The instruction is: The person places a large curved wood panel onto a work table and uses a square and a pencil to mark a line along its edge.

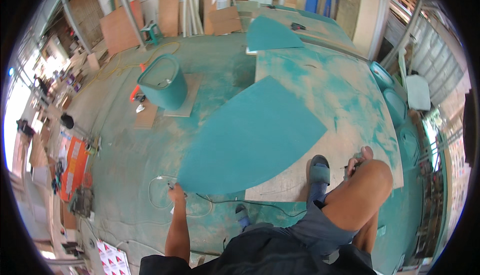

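A large leaf-shaped teal sheet [255,135] lies partly on the dusty wooden board and reaches out past its left edge. At the sheet's near-left tip, my left hand [176,193] is closed on a small metallic tool, too small to name. My right hand [356,163] is beside my raised knee, fingers curled round a thin dark stick-like thing; my leg hides part of that arm. My slippered foot [319,170] rests on the board, close to the sheet's right edge.
A teal tub [165,87] stands on a board at the left. Another cut teal sheet [270,34] and a dark power tool [298,26] lie at the far end. Teal tubs [395,106] line the right side. A cable [260,204] crosses the floor near my feet.
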{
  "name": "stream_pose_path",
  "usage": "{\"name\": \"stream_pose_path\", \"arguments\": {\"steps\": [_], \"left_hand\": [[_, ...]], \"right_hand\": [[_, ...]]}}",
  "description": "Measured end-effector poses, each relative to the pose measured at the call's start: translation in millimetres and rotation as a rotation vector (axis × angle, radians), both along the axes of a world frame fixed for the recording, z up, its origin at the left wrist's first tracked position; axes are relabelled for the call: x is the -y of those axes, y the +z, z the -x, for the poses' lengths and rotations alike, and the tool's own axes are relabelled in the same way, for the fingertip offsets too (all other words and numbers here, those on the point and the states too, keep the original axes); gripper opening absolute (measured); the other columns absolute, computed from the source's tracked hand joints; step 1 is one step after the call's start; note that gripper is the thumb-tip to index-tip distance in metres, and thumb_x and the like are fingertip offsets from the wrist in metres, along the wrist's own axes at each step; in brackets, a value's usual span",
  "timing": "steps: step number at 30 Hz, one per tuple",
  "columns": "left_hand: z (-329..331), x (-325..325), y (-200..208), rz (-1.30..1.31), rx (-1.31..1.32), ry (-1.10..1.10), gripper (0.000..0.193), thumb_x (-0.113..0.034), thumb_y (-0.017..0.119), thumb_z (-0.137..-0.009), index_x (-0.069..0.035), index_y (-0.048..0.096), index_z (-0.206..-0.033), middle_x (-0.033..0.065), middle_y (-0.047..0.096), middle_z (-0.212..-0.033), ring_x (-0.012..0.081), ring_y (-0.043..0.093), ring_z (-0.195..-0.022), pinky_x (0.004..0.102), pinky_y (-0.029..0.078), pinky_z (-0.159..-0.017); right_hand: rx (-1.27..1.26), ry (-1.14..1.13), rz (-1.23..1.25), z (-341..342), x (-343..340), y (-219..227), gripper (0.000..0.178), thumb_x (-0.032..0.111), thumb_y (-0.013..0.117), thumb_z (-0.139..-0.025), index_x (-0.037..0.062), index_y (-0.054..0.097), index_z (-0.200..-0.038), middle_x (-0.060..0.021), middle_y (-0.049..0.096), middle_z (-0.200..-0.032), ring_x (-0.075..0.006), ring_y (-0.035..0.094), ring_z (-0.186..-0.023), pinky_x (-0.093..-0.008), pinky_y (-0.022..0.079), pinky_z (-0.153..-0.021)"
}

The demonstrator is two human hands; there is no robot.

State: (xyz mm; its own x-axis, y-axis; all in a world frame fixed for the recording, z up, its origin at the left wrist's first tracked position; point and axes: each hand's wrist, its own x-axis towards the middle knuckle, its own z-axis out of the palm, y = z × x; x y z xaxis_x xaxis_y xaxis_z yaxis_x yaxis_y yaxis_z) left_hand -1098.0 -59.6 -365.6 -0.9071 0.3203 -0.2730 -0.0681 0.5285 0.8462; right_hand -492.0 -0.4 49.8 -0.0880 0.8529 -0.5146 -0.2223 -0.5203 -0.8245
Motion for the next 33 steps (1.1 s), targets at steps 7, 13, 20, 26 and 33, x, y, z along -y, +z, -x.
{"name": "stream_pose_path", "arguments": {"steps": [7, 13, 20, 26, 33], "left_hand": [[33.3, -57.5, -37.0, -0.188, 0.056, 0.028, 0.026, -0.027, 0.066, -0.081, -0.003, 0.057, -0.081, 0.0053, 0.053, -0.063, 0.0172, 0.049, -0.046, 0.0352, 0.038, -0.040], [2.2, -62.1, -26.0, -0.159, -0.016, -0.072, 0.026, -0.022, 0.063, -0.081, 0.001, 0.059, -0.093, 0.0083, 0.060, -0.076, 0.0179, 0.057, -0.066, 0.0371, 0.047, -0.058], [4.7, -25.9, -0.8, -0.293, 0.074, 0.122, 0.023, -0.021, 0.061, -0.084, -0.003, 0.056, -0.096, 0.0037, 0.054, -0.074, 0.0130, 0.049, -0.057, 0.0305, 0.039, -0.048], [-108.5, -31.7, 22.5, -0.300, 0.391, 0.123, 0.025, -0.023, 0.063, -0.085, -0.003, 0.058, -0.099, 0.0042, 0.057, -0.079, 0.0103, 0.048, -0.057, 0.0292, 0.039, -0.048], [-129.6, -95.7, 32.9, -0.275, 0.352, 0.086, 0.030, -0.020, 0.063, -0.082, 0.006, 0.063, -0.099, 0.0108, 0.064, -0.092, 0.0168, 0.058, -0.071, 0.0338, 0.047, -0.061]], "right_hand": [[-0.041, -0.109, -0.108, -16.0, 47.4, -8.5, 0.059, 0.045, 0.034, -0.102, 0.0002, 0.053, -0.068, -0.0090, 0.052, -0.059, -0.0194, 0.052, -0.056, -0.0309, 0.042, -0.055], [-0.073, 0.096, -0.274, -56.6, 45.5, -48.0, 0.043, 0.035, 0.040, -0.102, -0.0005, 0.056, -0.084, -0.0061, 0.053, -0.067, -0.0164, 0.054, -0.063, -0.0308, 0.044, -0.059], [0.259, 0.024, -0.212, -47.1, -81.0, -142.8, 0.020, 0.024, 0.056, -0.097, 0.0047, 0.062, -0.097, -0.0032, 0.062, -0.079, -0.0147, 0.059, -0.074, -0.0299, 0.048, -0.069], [0.744, 0.211, -0.418, -60.2, -152.6, -229.8, 0.033, 0.029, 0.062, -0.094, 0.0034, 0.061, -0.115, -0.0133, 0.068, -0.112, -0.0215, 0.065, -0.101, -0.0353, 0.052, -0.084], [1.267, 0.179, -0.510, -128.3, -217.9, -322.5, 0.064, 0.039, 0.064, -0.087, 0.0007, 0.045, -0.136, -0.0254, 0.055, -0.132, -0.0430, 0.053, -0.121, -0.0454, 0.044, -0.100]]}}
